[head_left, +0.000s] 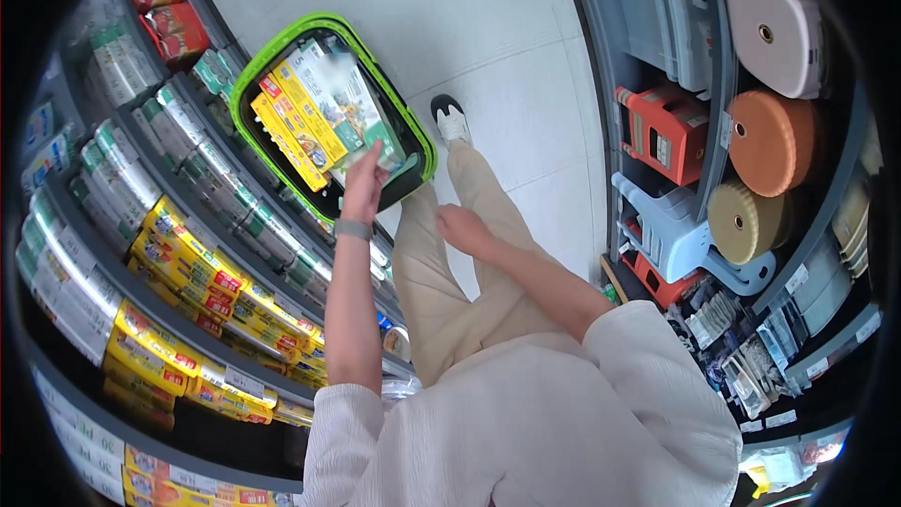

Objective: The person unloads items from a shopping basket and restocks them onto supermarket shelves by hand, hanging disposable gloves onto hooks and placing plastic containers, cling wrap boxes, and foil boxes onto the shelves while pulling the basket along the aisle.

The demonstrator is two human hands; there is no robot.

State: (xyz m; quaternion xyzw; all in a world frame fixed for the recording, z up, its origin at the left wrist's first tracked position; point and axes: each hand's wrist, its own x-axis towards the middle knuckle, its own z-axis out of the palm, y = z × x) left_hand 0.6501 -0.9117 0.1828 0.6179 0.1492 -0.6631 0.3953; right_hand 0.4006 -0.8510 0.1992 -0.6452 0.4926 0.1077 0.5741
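Observation:
At the near edge of a green-rimmed black shopping basket (248,75), my left hand (364,180) has its fingers closed at the lower end of a green-and-white package (349,103) with a food picture. Part of the fingers' underside is hidden. Beside that package in the basket lie yellow boxes (298,122) with red labels. My right hand (462,228) is a loose fist in front of my thigh, with nothing seen in it. A grey band circles my left wrist.
Left of me, curved shelves (272,371) hold rows of yellow boxes (188,263) and green-and-white boxes (202,155). On the right stand a blue plastic stool (657,225), an orange-red crate (668,136) and round lidded containers (771,143). Pale floor tiles (526,56) lie ahead.

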